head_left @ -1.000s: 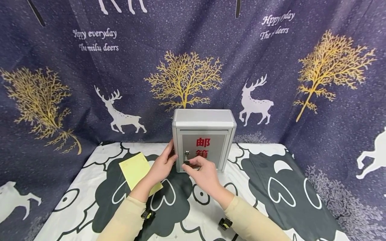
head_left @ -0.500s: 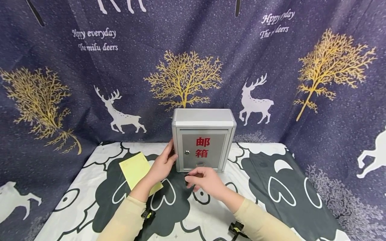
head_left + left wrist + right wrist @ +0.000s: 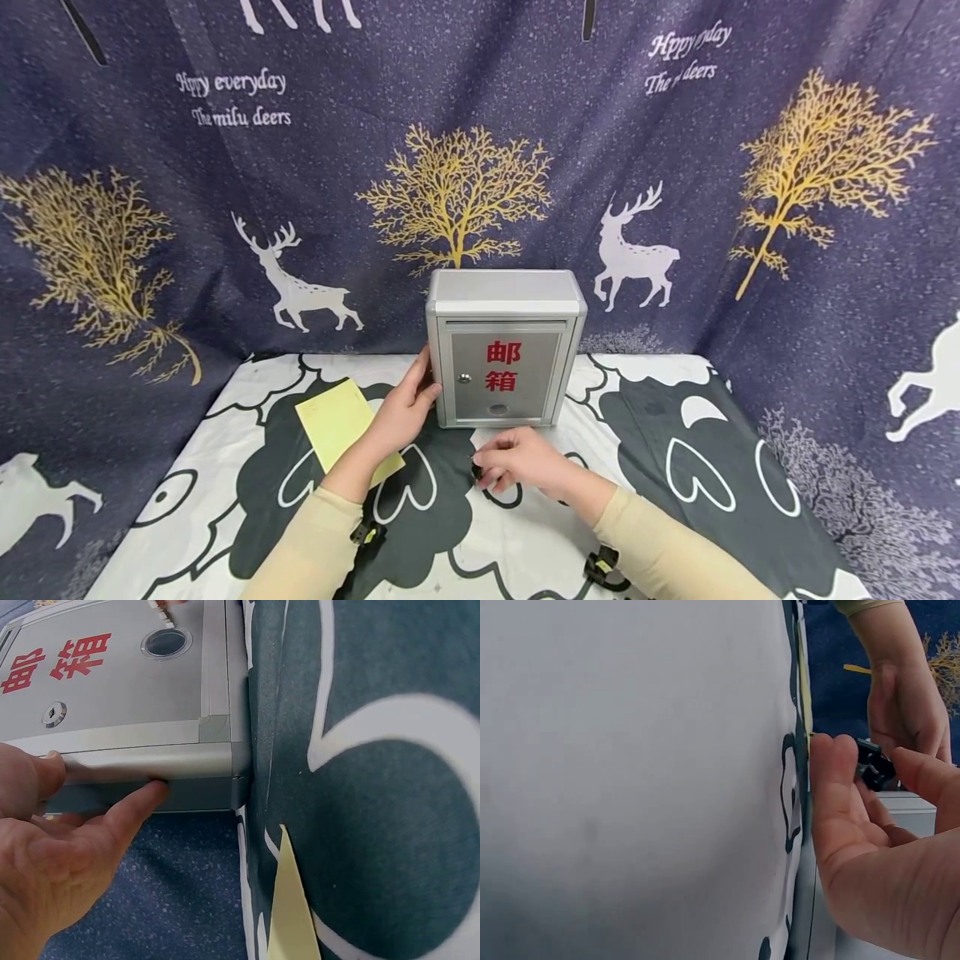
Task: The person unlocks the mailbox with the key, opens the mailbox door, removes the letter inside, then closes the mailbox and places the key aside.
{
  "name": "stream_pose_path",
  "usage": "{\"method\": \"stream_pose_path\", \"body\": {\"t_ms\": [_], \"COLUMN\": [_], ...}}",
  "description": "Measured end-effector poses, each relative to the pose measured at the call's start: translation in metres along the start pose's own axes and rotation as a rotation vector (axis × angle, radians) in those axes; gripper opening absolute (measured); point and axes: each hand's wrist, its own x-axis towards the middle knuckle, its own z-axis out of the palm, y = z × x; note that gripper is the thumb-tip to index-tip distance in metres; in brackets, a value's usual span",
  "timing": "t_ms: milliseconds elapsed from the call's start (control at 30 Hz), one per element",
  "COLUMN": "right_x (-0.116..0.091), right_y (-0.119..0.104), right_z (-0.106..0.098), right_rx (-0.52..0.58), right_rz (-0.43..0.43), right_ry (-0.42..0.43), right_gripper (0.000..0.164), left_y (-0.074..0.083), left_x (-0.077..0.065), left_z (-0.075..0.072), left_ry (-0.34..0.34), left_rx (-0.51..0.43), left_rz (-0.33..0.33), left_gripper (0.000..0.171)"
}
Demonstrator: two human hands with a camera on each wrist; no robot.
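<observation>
A silver metal mailbox (image 3: 506, 333) with red characters stands upright at the back of the table. My left hand (image 3: 405, 412) rests against its left side; in the left wrist view the thumb (image 3: 51, 774) is at the front edge and a straight finger (image 3: 142, 810) lies along the side. The door lock (image 3: 464, 379) has nothing in it. In front of the mailbox, my right hand (image 3: 525, 462) pinches small black-headed keys (image 3: 874, 765) between thumb and fingers, apart from the door. The fingers hide part of the keys.
A yellow paper sheet (image 3: 337, 421) lies on the patterned tablecloth (image 3: 540, 550), partly under the left forearm. Right behind the mailbox hangs a dark blue curtain (image 3: 480, 100) with deer and trees. Each wrist wears a small black camera (image 3: 602, 565).
My right hand has drawn the keys out of the lock and moved down and toward me, right of where it was. My left hand has stayed on the mailbox, and the door remains closed.
</observation>
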Motion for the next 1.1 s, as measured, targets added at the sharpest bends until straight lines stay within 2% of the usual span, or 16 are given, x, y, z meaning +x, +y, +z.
{"method": "stream_pose_path", "body": {"t_ms": [467,867,1100], "right_x": [0.004,-0.002,-0.005], "right_y": [0.005,0.006,0.007], "right_z": [-0.012,-0.021,-0.027], "right_rx": [-0.051,-0.192,-0.216], "right_rz": [0.133,0.177,0.193], "right_ry": [0.006,0.081,0.12], "right_gripper": [0.029,0.036,0.039], "left_y": [0.002,0.002,0.003], "left_x": [0.0,0.0,0.0], "left_z": [0.001,0.001,0.001], "left_ry": [-0.015,-0.012,-0.004], "left_rx": [0.0,-0.024,-0.025], "left_rz": [-0.016,-0.017,-0.018], "left_gripper": [0.074,0.075,0.075]}}
